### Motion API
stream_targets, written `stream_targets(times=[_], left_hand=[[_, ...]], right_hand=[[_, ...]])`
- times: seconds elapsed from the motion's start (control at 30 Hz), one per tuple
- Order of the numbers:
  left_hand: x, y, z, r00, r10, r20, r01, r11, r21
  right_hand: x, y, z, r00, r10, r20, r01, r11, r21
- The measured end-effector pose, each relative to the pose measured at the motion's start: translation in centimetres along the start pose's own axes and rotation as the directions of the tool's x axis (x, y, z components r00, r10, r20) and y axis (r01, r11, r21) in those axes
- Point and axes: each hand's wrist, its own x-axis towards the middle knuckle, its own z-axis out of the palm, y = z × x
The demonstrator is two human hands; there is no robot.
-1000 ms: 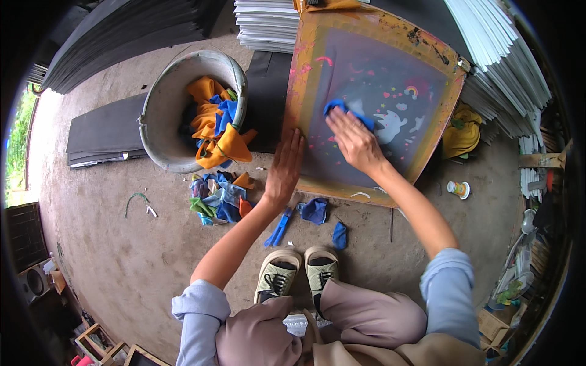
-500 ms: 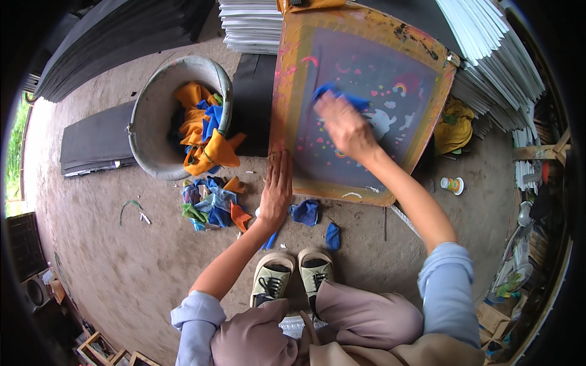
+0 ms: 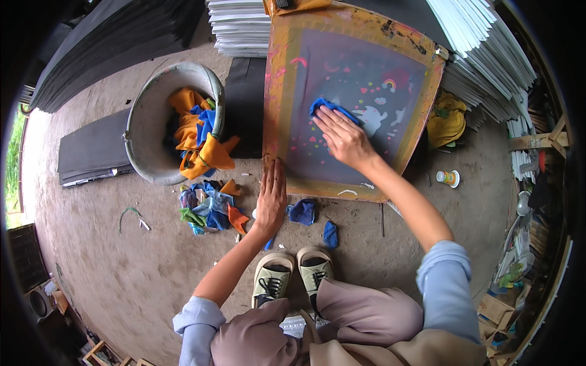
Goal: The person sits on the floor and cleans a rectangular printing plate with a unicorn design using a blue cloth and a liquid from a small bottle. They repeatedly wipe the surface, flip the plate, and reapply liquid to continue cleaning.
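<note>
Overhead, the largest item in view is a screen-printing frame (image 3: 351,104), yellow-edged and paint-stained, lying tilted on the dirt floor (image 3: 122,256) with its grey mesh facing up and small coloured motifs showing through it. Stacks of white sheets (image 3: 241,27) sit behind the frame, with more stacked along the right side. Dark boards (image 3: 91,149) lie flat on the floor to the left. A grey metal bucket (image 3: 146,131) stands left of the frame, holding orange and blue rags that spill over its rim. A loose heap of coloured scraps (image 3: 210,207) lies on the floor just below the bucket. The right hand (image 3: 345,139) rests on the mesh near its centre, fingers extended and flat, pressing down a blue cloth (image 3: 326,108) that shows at the fingertips; the grip is spread, not pinching. The left hand (image 3: 270,198) lies palm down, fingers together and straight, its fingertips touching the lower left corner of the frame. A pair of pale shoes (image 3: 293,274) stands near the frame's lower edge. Two small blue scraps (image 3: 303,211) lie between the shoes and the frame. A small orange-banded pot (image 3: 448,177) stands to the frame's right.
</note>
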Motion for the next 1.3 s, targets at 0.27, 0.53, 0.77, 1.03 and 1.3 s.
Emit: stream_targets(times=[0.27, 0.53, 0.77, 1.03, 1.3], left_hand=[[-0.2, -0.5, 0.8, 0.999, 0.023, -0.023, -0.022, 1.000, 0.009], [-0.4, -0.2, 0.8, 0.999, 0.031, 0.029, -0.034, 0.995, 0.089], [-0.6, 0.2, 0.9, 0.996, 0.033, 0.089, -0.046, 0.988, 0.146], [-0.4, 0.1, 0.8, 0.996, 0.040, 0.081, -0.050, 0.992, 0.120], [-0.6, -0.4, 0.3, 0.999, 0.030, 0.033, -0.031, 0.999, 0.043]], right_hand=[[-1.7, 0.5, -1.0, 0.999, 0.042, 0.014, -0.041, 0.997, -0.064], [-3.2, -1.1, 1.0, 0.987, 0.156, 0.026, -0.152, 0.982, -0.114], [0.4, 1.6, 0.4, 0.944, 0.267, -0.193, -0.302, 0.935, -0.185], [1.7, 1.0, 1.4, 0.998, 0.012, -0.066, -0.020, 0.994, -0.111], [2.0, -0.2, 0.6, 0.979, 0.122, -0.166, -0.133, 0.990, -0.055]])
